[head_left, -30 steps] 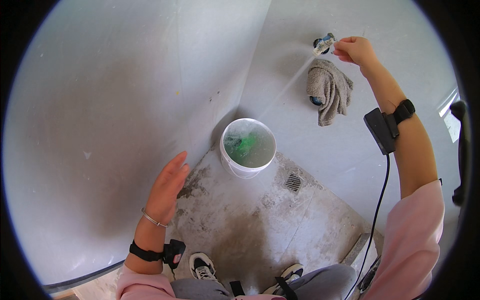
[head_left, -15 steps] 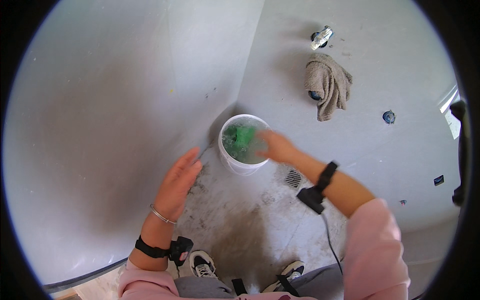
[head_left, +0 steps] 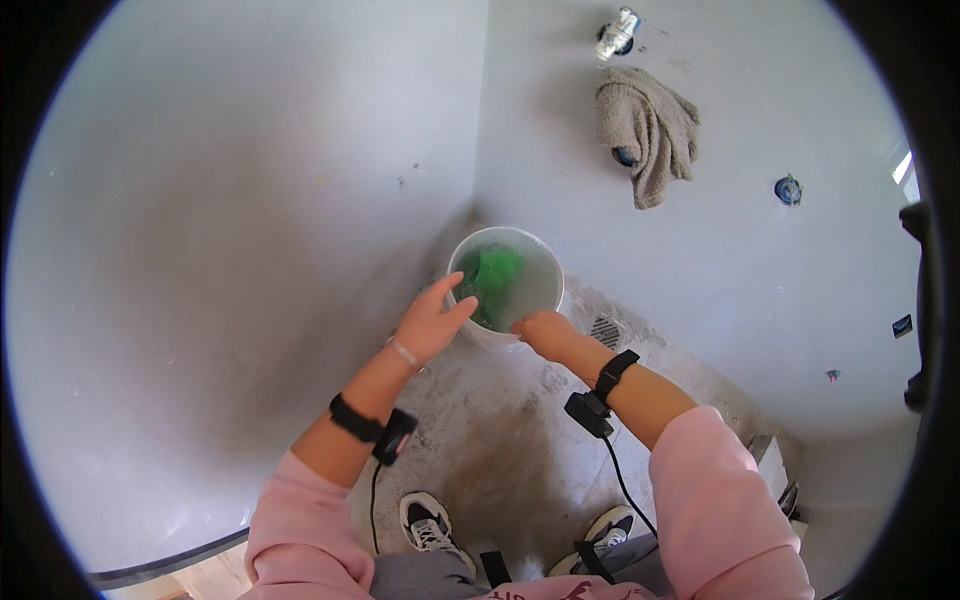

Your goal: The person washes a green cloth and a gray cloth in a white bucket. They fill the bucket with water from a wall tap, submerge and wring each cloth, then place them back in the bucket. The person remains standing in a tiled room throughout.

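A white bucket [head_left: 562, 290] stands on the floor near the wall corner, holding cloudy water. Inside it lies a bright green, soft-looking thing [head_left: 498, 268], partly under the water; its kind does not show clearly. My left hand [head_left: 432, 325] is open at the bucket's left rim, thumb and fingers apart, fingertips reaching over the water. At the near right rim is my right hand [head_left: 548, 336], its fingers curled and pressed together. Its fingertips are just inside the bucket, and whatever they hold, if anything, is hidden.
Grey walls [head_left: 250, 250] meet behind the bucket. On the right wall a brown towel [head_left: 648, 130] hangs over a pipe fitting, with a tap-like fitting [head_left: 618, 35] above and a capped pipe outlet [head_left: 788, 190] farther right. A floor drain [head_left: 604, 332] lies right of the bucket.
My left hand has moved up and right to the bucket's rim. My right hand has come down to the near right rim, its fingers now curled. The view has shifted slightly.
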Tool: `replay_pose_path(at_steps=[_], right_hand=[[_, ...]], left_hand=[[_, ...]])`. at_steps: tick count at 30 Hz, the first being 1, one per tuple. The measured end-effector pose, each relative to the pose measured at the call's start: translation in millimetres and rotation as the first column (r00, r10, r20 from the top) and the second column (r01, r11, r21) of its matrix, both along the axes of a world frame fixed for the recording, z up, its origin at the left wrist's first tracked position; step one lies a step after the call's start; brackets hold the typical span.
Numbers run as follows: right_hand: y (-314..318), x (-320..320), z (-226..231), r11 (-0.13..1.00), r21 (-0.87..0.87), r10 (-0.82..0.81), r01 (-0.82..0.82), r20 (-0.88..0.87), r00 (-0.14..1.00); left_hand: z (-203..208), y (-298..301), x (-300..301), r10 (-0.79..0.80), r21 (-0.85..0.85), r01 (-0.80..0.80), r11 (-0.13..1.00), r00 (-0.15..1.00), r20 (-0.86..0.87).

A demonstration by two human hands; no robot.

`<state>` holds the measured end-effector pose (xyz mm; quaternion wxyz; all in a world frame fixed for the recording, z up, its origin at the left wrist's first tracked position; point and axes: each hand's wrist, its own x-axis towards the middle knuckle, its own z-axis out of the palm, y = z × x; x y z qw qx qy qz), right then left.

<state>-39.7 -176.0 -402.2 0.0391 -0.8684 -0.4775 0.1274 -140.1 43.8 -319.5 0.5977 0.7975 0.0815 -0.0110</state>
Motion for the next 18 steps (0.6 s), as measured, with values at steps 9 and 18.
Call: replay_pose_path(at_steps=[9,18], right_hand=[[-49,-53,-4,0.996,-0.075,0.054,-0.055,-0.011,0.998],[-60,-15,60,0.654,0.631,-0.261,0.418,-0.330,0.907]], left_hand=[[-63,-72,51,-0.145,0.858,0.416,0.303,0.909,-0.390],[-42,-70,62,-0.316,0.494,0.207,0.845,0.937,0.147]])
